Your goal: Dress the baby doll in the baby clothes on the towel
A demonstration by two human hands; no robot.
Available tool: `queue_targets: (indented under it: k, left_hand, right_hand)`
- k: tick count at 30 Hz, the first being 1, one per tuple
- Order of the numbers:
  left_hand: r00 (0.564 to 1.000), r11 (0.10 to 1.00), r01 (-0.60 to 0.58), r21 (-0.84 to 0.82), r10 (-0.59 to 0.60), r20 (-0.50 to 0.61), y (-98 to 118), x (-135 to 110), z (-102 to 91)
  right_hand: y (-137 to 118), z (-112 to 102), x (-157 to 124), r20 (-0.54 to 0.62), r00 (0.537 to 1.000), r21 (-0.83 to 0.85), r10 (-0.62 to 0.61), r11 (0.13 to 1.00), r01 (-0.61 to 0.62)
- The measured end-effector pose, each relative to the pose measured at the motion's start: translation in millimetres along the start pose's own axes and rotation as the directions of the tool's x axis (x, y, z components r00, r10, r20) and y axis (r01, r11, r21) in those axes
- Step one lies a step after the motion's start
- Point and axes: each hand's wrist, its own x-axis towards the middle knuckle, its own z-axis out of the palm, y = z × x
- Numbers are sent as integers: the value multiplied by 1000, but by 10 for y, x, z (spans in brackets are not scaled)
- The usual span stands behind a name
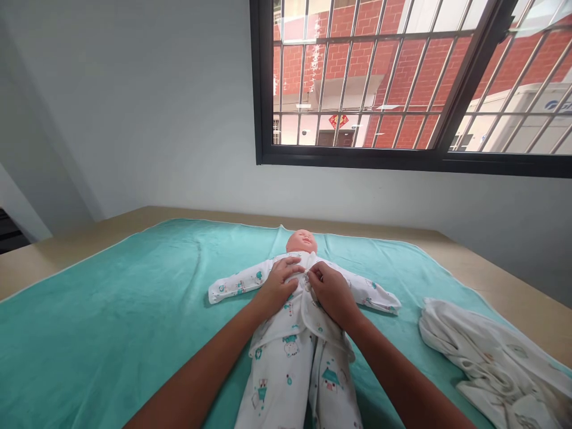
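Observation:
A baby doll (301, 241) lies on its back on a teal towel (111, 322), dressed in a white printed sleepsuit (286, 357) with its arms spread out. My left hand (279, 285) rests on the doll's chest, fingers curled over the front edge of the sleepsuit. My right hand (329, 292) is beside it on the chest, fingers pinched on the other front flap of the suit. Both hands meet at the suit's centre opening just below the doll's neck.
A crumpled white printed cloth (491, 357) lies on the towel at the right. The towel covers a beige table (513, 286) set against a white wall. A barred window (402, 77) is above.

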Motion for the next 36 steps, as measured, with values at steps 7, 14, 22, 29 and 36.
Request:
queue_targets:
  k: [7,14,22,29,36]
  left_hand:
    - [1000,1000,20,-1,-20,14,14,4,-13]
    - [999,1000,19,0,-19,-25,84,-36,7]
    - [989,997,-32,67,42,-145,113,-64,-27]
    - [975,994,-72,86,88,-203,102,-247,-56]
    - [997,999,-39,-17,38,-69,133,-474,-70]
  right_hand:
    - [60,24,33,23,998,68,65,995,-67]
    - [110,14,71,-17,988,154,152,977,-148]
    - [72,-15,7,-57,996,229,72,972,-57]
    - [-215,-289,-207,38,988,-153,-148,976,152]
    - [-441,-301,-408,192,970,-454,-152,862,225]
